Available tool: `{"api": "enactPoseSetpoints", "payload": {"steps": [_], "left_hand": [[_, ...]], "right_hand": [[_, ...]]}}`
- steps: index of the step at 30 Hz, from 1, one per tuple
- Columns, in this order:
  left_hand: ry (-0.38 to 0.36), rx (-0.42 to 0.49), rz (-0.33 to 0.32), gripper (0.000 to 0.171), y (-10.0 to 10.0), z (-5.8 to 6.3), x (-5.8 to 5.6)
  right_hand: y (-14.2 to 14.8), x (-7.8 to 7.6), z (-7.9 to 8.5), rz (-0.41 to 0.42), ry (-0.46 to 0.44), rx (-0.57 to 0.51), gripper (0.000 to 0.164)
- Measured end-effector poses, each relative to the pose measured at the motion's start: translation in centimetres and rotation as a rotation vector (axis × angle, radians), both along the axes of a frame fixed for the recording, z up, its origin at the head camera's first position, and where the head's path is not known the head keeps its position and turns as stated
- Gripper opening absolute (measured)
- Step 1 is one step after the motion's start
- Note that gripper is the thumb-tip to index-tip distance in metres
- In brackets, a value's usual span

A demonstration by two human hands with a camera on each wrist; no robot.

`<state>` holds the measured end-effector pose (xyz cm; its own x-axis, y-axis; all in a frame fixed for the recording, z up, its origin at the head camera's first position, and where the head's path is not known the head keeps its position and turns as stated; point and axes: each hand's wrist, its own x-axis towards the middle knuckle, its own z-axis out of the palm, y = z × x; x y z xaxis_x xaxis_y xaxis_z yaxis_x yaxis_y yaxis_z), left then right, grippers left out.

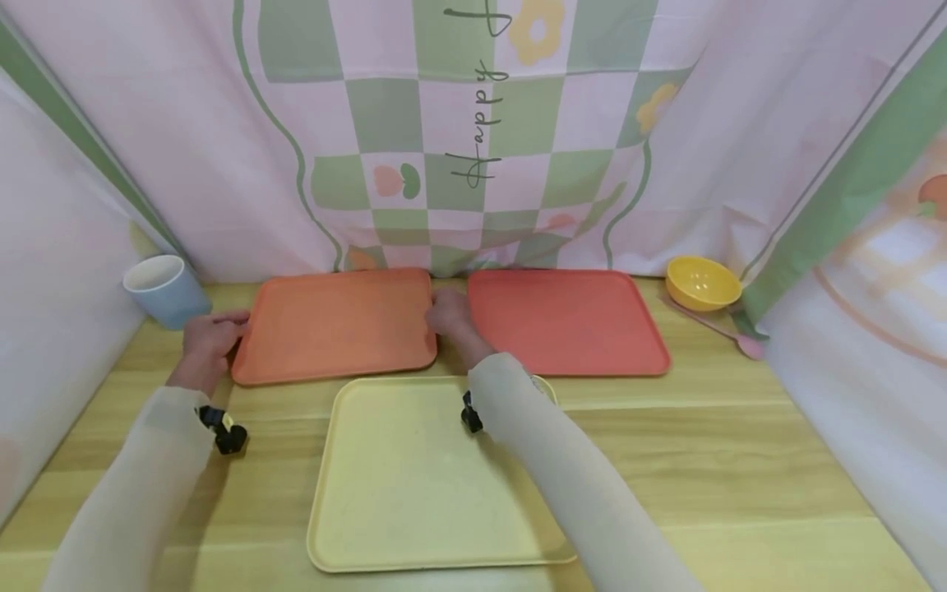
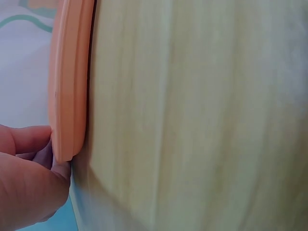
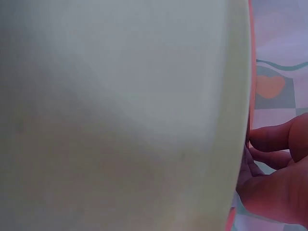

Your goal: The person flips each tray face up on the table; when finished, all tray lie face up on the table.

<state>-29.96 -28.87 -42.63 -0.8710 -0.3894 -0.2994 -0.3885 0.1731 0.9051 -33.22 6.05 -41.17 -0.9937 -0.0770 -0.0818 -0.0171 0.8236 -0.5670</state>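
An orange tray [image 1: 340, 325] lies at the back left of the wooden table, against the curtain. My left hand [image 1: 212, 335] pinches its left short edge; in the left wrist view the thumb and fingers [image 2: 32, 139] sit on either side of the rim. At the opposite short edge, my right hand [image 1: 450, 316] grips the rim, though the yellow tray hides part of that contact in the right wrist view. A red tray [image 1: 565, 322] lies just right of that hand. Below my right forearm is the yellow tray [image 1: 414, 477], in the front middle.
At the back left stands a blue cup [image 1: 168, 292], close to my left hand. A yellow bowl [image 1: 703, 283] and a pink spoon [image 1: 713, 326] are at the back right. Curtains [image 1: 473, 123] wall the table [image 1: 740, 477] at the back and sides.
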Motion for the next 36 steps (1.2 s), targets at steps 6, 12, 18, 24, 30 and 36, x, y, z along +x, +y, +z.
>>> {"api": "enactPoseSetpoints", "payload": {"steps": [6,12,18,24,30,36], "left_hand": [[0.002,-0.021,-0.025,0.046,0.1,0.2,0.1],[0.049,-0.028,0.023,0.045,0.5,0.4,0.2],[0.086,-0.152,-0.013,0.044,1.3,1.1,0.3],[0.153,-0.222,-0.168,0.044,2.8,1.8,0.6],[0.243,-0.336,-0.288,0.040,5.7,2.8,0.9],[0.414,-0.446,-0.407,0.038,8.0,3.3,1.3]], "right_hand": [[0.1,-0.5,-0.1,-0.014,-0.041,-0.043,0.030],[0.5,0.0,0.3,-0.016,-0.059,-0.177,0.019],[1.4,0.6,0.8,-0.020,-0.039,-0.390,0.039],[2.6,0.5,0.9,0.008,0.008,-0.432,0.038],[4.0,0.9,1.7,0.055,0.013,-0.463,0.033],[5.2,1.8,2.7,0.078,-0.019,-0.497,0.038]]}}
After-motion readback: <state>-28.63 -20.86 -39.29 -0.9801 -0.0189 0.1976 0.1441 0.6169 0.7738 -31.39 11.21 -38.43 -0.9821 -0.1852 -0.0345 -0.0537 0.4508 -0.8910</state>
